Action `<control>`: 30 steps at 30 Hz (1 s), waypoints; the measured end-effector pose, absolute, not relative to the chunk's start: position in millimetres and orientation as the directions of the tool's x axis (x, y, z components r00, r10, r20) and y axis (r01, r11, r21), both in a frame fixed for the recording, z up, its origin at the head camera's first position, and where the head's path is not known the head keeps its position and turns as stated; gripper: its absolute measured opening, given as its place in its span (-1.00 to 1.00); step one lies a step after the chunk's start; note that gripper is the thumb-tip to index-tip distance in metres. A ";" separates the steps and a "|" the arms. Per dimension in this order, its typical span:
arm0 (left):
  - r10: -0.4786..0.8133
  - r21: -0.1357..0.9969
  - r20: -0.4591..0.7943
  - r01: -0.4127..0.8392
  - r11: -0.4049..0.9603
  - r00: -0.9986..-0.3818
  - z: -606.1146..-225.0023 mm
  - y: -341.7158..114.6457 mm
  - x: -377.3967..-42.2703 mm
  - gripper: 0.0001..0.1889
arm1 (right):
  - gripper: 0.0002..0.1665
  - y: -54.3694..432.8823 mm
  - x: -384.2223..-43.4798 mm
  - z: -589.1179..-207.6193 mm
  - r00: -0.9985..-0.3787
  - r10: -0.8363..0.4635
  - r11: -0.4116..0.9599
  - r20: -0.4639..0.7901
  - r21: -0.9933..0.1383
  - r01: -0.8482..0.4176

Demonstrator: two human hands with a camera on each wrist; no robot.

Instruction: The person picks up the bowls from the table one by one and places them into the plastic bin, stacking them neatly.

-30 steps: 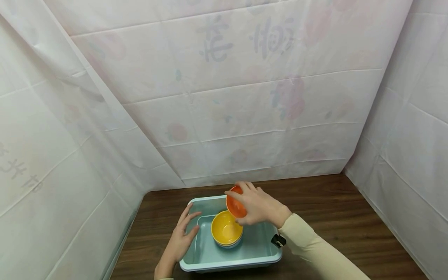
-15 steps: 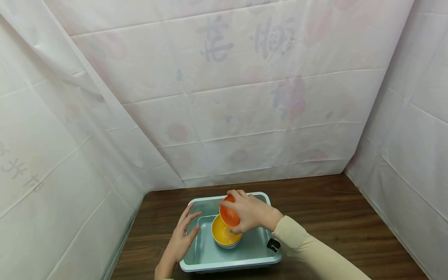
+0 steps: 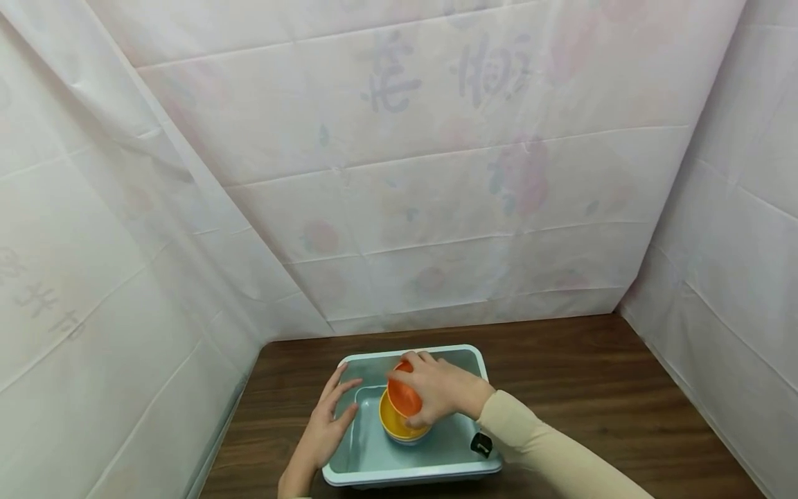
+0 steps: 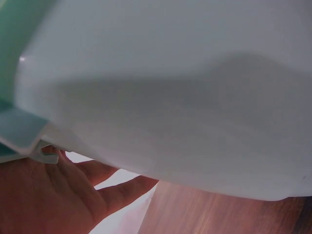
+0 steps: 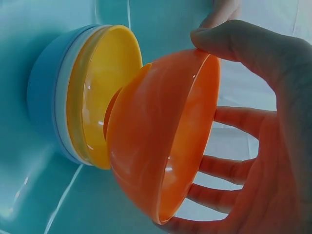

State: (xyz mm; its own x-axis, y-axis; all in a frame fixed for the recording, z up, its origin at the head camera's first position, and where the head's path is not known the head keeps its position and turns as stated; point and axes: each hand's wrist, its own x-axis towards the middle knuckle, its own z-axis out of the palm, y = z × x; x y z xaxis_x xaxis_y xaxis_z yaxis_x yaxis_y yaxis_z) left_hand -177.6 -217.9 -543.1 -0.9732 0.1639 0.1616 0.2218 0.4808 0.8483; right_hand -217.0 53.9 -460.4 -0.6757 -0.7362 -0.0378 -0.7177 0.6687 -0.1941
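My right hand (image 3: 439,389) grips an orange bowl (image 5: 146,131) by its rim, thumb on one side and fingers on the other. The bowl is tilted, its base at the mouth of a yellow bowl (image 5: 117,58); contact cannot be told. Under the yellow bowl, a white bowl (image 5: 61,102) and a blue bowl (image 5: 41,92) form one nested stack. That stack stands inside a light blue basin (image 3: 411,478). At the basin's left side, my left hand (image 3: 321,433) has its fingers spread along the rim. The left wrist view shows mostly the basin's outer wall (image 4: 161,117).
The basin stands on a dark wood-grain table (image 3: 561,374) near its front. Pale printed sheets (image 3: 436,208) hang behind and on both sides of the table. A small black device (image 3: 481,444) sits at my right wrist.
My right hand has moved left and down with the orange bowl, bringing it from above the right edge of the yellow bowl to over its mouth. The left hand holds its place.
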 end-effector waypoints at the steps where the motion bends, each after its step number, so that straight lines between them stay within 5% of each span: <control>1: 0.162 0.848 0.162 0.221 0.481 -0.973 -543.2 -218.2 -177.4 -0.57 | -0.09 52.6 -217.3 -461.2 -0.676 -0.736 0.669 -0.039 -0.196 -0.717; 30: 0.164 0.837 0.199 0.254 0.484 -0.966 -541.1 -216.2 -175.7 -0.59 | -0.05 34.7 -222.0 -489.8 -0.679 -0.720 0.693 -0.142 -0.194 -0.695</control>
